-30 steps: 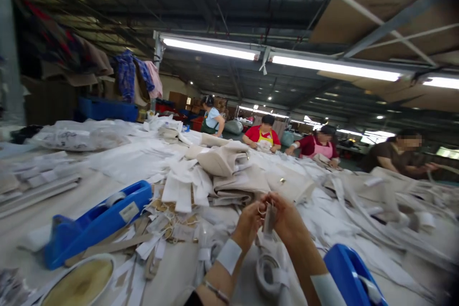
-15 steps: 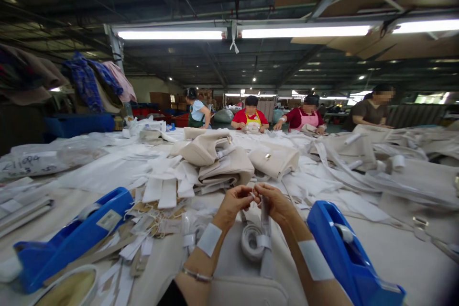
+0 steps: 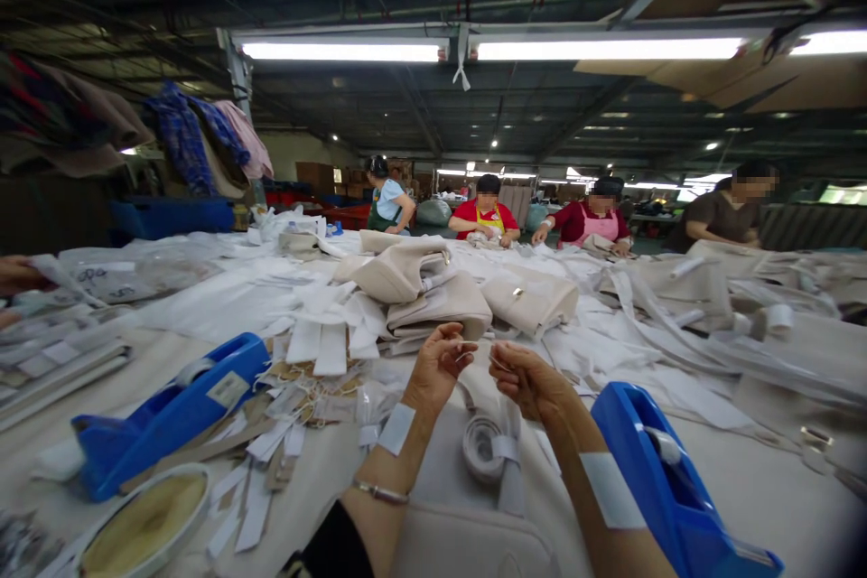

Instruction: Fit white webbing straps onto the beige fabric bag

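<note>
- While the person's left hand (image 3: 439, 368) is raised above the table with its fingers curled toward the thumb, the right hand (image 3: 532, 384) is held just beside it with its fingertips drawn together; the hands do not touch.
- Something thin and pale may lie at the fingertips of each hand, but it is too fine to tell what it is or whether it is pinched.
- Directly below the hands, a coil of white webbing (image 3: 482, 450) with a band around it lies near the near edge of the cream work table (image 3: 799, 397).
- A cream leather panel (image 3: 467, 542) lies at that near edge, under and between the forearms.
- A white band (image 3: 396, 429) and a thin metal bracelet (image 3: 379, 492) circle the left wrist, and another white band (image 3: 613, 489) wraps the right forearm.
- A blue tape dispenser (image 3: 650, 461) sits just beside the right forearm; a second blue tape dispenser (image 3: 169, 415) lies farther left.
- Paper tags on strings (image 3: 304, 406) and loose white strips (image 3: 318, 348) lie between that second dispenser and the left hand.
- Cream bags with small gold fittings (image 3: 521, 300) are piled beyond the hands, toward the table's middle.
- Four co-workers (image 3: 484, 208) work along the far side, and another person's hand (image 3: 17, 275) enters at the left edge.
</note>
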Available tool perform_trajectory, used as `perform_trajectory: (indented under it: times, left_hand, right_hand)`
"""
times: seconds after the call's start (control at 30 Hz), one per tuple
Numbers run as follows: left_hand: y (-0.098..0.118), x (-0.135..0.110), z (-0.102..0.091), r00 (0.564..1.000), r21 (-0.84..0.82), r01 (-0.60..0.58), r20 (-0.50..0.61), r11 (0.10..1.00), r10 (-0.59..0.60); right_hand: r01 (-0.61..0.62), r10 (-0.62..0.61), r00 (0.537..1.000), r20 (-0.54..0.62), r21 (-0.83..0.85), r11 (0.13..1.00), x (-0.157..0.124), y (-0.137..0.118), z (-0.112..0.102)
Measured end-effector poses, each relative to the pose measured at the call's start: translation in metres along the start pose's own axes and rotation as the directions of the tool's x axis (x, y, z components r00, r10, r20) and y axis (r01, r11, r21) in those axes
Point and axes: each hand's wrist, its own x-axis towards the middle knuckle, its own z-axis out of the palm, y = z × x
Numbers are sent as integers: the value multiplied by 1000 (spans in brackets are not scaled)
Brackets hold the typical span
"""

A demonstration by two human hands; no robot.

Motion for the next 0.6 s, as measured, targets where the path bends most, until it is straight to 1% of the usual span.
perform_trajectory:
  times: [0.1,0.23,0.33,0.4,0.47,0.5,0.53,0.6]
  left_hand:
    - [1,-1,0,1000,18,-14,-10,1000,14]
    - [6,-3,2,999,92,-35,-24,995,38]
    - [9,-1,1,993,225,-67,-78,972,86]
    - [10,1,0,984,362,-68,-128,930,122]
    - [10,1,-1,972,528,-44,-172,848,158]
    - [10,1,-1,966,617,-24,-189,787,178]
    - [9,0,-1,960,703,3,-201,711,195]
    - [8,-3,0,956,850,71,-208,523,208]
  right_hand:
    - [5,-5,1000,22,-18,1000,-3,-1,4]
    - [10,-10,1000,8,-80,997,-1,-7,5]
    - [2,-7,1000,-28,-154,988,3,-18,5]
    - [1,-14,998,-60,-214,977,9,-27,3]
    - [-9,-21,995,-98,-293,956,16,-35,0]
    - [-20,-22,992,-121,-342,940,21,-38,-3]
    - [-37,-24,989,-148,-396,918,27,-40,-6]
    - [-91,-27,976,-217,-515,852,39,-38,-12]
